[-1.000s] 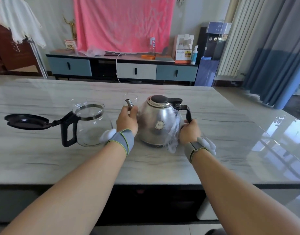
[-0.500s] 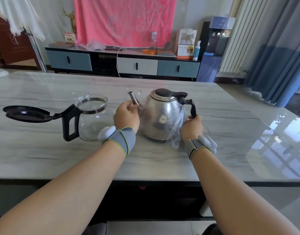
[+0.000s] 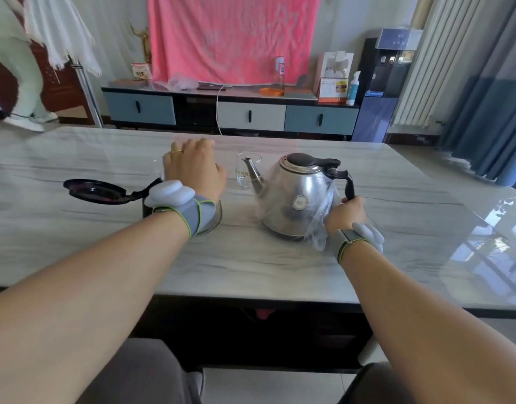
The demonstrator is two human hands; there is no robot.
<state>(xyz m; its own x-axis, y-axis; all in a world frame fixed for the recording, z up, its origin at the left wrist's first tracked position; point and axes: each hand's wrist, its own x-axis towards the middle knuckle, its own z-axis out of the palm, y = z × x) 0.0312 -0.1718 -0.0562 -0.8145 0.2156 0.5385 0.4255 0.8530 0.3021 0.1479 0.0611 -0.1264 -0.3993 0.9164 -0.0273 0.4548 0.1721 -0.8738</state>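
Note:
A steel kettle with a black lid and black handle stands on the marble table, its spout pointing left. Thin clear plastic clings to its right side. My right hand grips the lower end of the kettle's handle. A glass carafe stands to the left, mostly hidden under my left hand and wrist. That hand is spread palm down over the carafe's mouth; whether it touches the rim I cannot tell. The carafe's black hinged lid lies open to the left.
A small clear drinking glass stands just behind the kettle's spout. Across the room a low cabinet carries bottles and boxes under a pink cloth. A water dispenser stands at the right, near blue curtains.
My left hand has left the kettle's spout and moved left, over the glass carafe. The right hand stays on the kettle's handle. The camera has tilted slightly.

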